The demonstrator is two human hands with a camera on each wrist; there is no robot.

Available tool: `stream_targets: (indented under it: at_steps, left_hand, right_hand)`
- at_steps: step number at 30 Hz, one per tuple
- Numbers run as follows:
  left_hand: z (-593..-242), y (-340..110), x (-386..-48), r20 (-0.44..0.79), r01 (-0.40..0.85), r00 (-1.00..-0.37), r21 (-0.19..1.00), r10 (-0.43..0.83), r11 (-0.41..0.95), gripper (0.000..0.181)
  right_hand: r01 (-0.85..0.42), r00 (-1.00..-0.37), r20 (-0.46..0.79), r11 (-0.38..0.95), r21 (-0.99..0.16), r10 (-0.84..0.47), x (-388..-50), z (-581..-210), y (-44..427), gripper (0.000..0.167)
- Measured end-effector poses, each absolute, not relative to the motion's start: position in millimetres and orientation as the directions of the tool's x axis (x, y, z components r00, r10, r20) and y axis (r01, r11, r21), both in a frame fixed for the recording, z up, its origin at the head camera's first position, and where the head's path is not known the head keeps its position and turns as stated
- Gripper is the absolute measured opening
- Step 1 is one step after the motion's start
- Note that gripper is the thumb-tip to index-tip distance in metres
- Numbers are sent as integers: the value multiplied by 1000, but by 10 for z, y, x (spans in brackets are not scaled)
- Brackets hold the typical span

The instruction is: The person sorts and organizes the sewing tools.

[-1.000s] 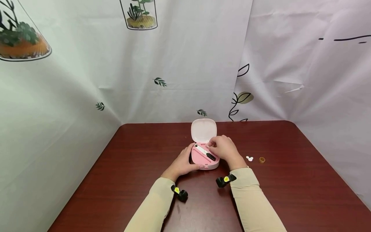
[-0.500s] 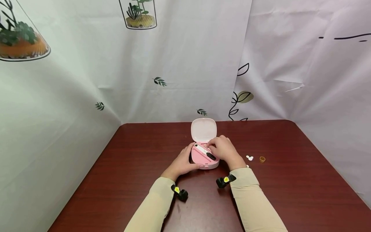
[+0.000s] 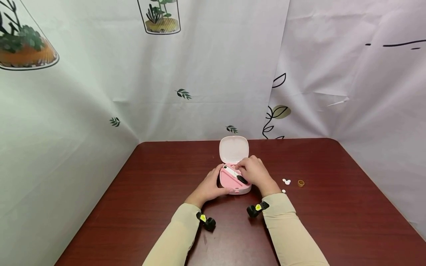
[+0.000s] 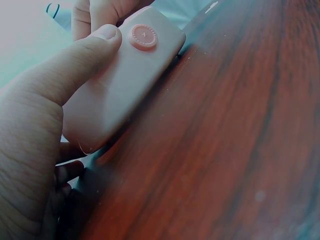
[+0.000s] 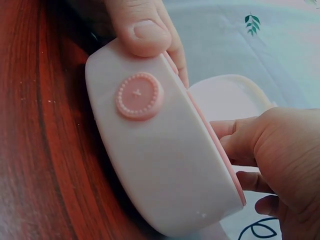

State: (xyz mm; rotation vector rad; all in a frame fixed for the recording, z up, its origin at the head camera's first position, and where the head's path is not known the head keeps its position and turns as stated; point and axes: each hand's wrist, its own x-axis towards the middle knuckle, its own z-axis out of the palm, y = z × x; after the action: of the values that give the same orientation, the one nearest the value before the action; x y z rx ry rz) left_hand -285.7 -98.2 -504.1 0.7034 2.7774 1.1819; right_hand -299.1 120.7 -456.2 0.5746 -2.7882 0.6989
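Pink case (image 3: pixel 227 180), left hand (image 3: pixel 209 186) gripping it, right hand (image 3: pixel 256 172) over it, grasp unclear

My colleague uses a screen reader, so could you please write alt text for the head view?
A left hand grips an open pink case on a reddish-brown table, while the right hand reaches over its interior, near a black-and-white tool. To the right lie small white pieces and a yellowish ring.

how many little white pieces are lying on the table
2, both to the right of the pink box: a mouse-head-shaped piece just left of the gold ring, and a small round piece nearer the right sleeve. Others may be hidden.
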Motion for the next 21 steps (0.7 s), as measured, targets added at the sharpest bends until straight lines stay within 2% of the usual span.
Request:
stream_targets:
  at_steps: [7, 21]
  left_hand:
    - [-5051, -987, -2863, 148, 400, -892, 698, 427, 594, 102]
    - [-5030, -982, -2864, 143, 390, -896, 706, 421, 591, 103]
  right_hand:
    - [-429, -895, 303, 820, -379, -328, -2994, -4577, 1193, 16]
    - [-385, -918, 269, 817, -429, -291, -2995, -4570, 1192, 18]
